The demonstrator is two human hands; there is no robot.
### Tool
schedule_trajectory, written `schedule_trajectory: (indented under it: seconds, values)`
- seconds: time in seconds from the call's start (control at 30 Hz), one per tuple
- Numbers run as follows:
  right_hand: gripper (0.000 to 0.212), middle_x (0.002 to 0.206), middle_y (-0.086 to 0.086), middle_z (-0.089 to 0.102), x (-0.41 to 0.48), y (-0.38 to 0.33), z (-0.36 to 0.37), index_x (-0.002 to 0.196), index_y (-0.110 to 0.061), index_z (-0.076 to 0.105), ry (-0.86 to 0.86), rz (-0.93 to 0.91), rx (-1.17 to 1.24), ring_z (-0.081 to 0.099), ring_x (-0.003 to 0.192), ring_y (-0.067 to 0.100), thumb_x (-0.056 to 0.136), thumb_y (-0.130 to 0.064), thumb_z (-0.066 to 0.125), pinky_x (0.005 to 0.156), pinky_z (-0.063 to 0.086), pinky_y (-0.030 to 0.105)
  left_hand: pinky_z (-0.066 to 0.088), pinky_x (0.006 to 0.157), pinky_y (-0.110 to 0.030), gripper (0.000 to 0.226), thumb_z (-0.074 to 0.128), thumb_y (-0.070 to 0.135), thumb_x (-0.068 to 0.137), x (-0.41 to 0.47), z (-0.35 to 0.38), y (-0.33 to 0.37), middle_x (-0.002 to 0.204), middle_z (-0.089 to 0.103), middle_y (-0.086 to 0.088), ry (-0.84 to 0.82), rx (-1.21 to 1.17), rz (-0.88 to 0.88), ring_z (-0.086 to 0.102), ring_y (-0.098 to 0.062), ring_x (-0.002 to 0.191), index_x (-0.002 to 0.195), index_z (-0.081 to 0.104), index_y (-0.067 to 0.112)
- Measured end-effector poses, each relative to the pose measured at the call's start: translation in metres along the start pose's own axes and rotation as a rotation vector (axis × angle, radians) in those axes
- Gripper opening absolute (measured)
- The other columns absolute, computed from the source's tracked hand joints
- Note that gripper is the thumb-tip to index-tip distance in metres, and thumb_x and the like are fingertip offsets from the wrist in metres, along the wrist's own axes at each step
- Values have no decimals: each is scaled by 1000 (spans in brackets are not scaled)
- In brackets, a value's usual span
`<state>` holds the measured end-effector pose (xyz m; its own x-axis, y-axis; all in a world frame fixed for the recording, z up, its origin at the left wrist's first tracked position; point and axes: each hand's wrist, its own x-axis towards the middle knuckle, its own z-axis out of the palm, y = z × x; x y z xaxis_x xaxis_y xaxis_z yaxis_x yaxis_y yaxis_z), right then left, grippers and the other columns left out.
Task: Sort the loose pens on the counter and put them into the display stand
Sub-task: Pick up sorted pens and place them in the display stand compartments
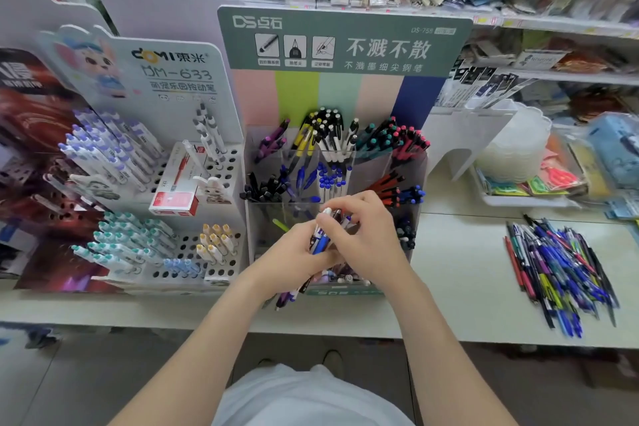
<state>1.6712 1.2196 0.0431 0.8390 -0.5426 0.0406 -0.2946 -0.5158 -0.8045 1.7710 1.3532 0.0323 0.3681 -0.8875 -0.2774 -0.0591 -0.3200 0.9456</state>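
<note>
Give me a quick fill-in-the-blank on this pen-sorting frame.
1. The left hand grips a bundle of ____.
2. The loose pile lies on the counter, to the ____ of the display stand.
3. The display stand's header is ____.
Missing: pens; right; green.

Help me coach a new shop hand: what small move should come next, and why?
Probably draw one pen out of the bundle of pens and drop it into its matching compartment of the display stand. The left hand grips the bundle before the stand, and the right hand pinches one pen's top.
</note>
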Motion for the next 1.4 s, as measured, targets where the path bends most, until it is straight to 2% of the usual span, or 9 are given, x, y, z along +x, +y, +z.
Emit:
schedule_trajectory:
  seconds: [0.17,0.37,0.63,0.73,0.9,1.13,1.2,1.3,1.4]
  values:
    - [10,96,-2,73,7,-5,-8,109,-21,62,264,98,385,72,90,14,110,-27,55,84,61,45,51,56,-22,20,73,21,102,0,-6,-2,85,61,-15,-15,-93,-60,56,-21,61,122,69,21]
    - [9,99,23,71,-3,-26,-15,118,-9,42,751,8,777,79,85,36,115,-18,43,78,66,46,51,61,-32,28,60,30,110,-4,-10,-10,97,66,-14,-9,-400,-40,50,-20,64,133,67,17]
    - [10,82,-14,76,-38,-18,23,97,-14,73,423,-135,242,76,73,5,94,-8,80,60,60,24,53,58,-35,44,48,43,112,2,-14,2,90,54,-18,99,-749,-25,49,-22,65,130,69,9]
    - [12,81,-16,77,-42,-18,28,100,-16,79,326,-158,169,76,74,4,93,-7,79,66,60,21,58,67,-41,40,51,45,111,0,-15,1,92,61,-16,138,-610,-56,57,-30,77,129,70,15]
    - [22,66,-7,72,-22,-22,12,108,-30,73,292,180,208,67,62,1,92,-43,80,63,50,13,54,63,-40,43,55,50,109,-6,-17,-5,72,45,-13,35,-501,-95,48,-29,66,105,68,10]
    - [26,87,22,74,-12,-20,12,93,-20,85,-10,430,608,61,65,15,102,-39,69,60,52,30,58,78,-37,29,52,41,111,-11,-10,-1,84,71,3,-20,-304,-52,68,-13,77,112,73,22]
    - [27,80,23,68,-14,-19,17,97,-15,84,-12,485,751,59,64,26,104,-35,68,63,58,45,60,78,-47,30,54,41,111,-11,-11,-3,85,67,-11,-28,-322,-64,65,-28,79,108,72,17]
    - [35,75,21,72,-14,-11,26,95,-12,80,43,459,675,67,65,46,108,-37,60,71,62,66,52,63,-38,33,53,38,112,-11,-10,-5,73,53,-14,7,-324,-77,52,-26,66,100,67,11]
    - [40,77,13,75,-11,-4,32,93,-18,74,113,363,357,73,72,37,110,-41,47,71,63,55,52,62,-35,33,50,37,114,-10,-10,-7,73,60,-14,45,-298,-69,55,-22,62,105,68,10]
